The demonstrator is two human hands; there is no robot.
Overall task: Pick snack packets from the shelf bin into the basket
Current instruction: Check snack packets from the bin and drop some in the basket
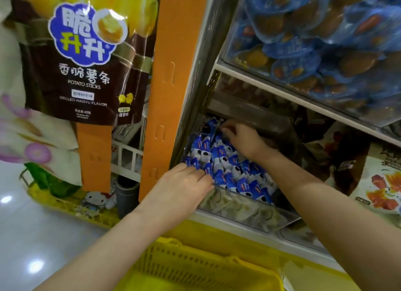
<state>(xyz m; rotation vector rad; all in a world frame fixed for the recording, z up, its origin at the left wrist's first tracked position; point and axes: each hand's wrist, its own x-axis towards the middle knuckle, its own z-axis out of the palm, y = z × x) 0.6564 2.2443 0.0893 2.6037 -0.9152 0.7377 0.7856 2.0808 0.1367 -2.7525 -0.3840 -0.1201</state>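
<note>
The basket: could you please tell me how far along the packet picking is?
Done: nothing evident; the visible part of the basket looks empty. In hand: both hands are in the bin, the left hand lying on the blue packets near the front, the right hand reaching toward the back; a grip is unclear. Left: nearly everything, as the bin looks full.

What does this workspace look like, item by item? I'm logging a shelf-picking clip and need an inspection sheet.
Surface: clear shelf bin on a white shelf.
Job's things: blue packets fill the bin; yellow basket below it.
Clutter: potato sticks bag hangs at left.
Grips: left hand rests on front packets, hold unclear; right hand pinches a packet at the back.
Cables: nothing seen.
Surroundings: upper bin of blue-wrapped snacks; glossy floor.
</note>
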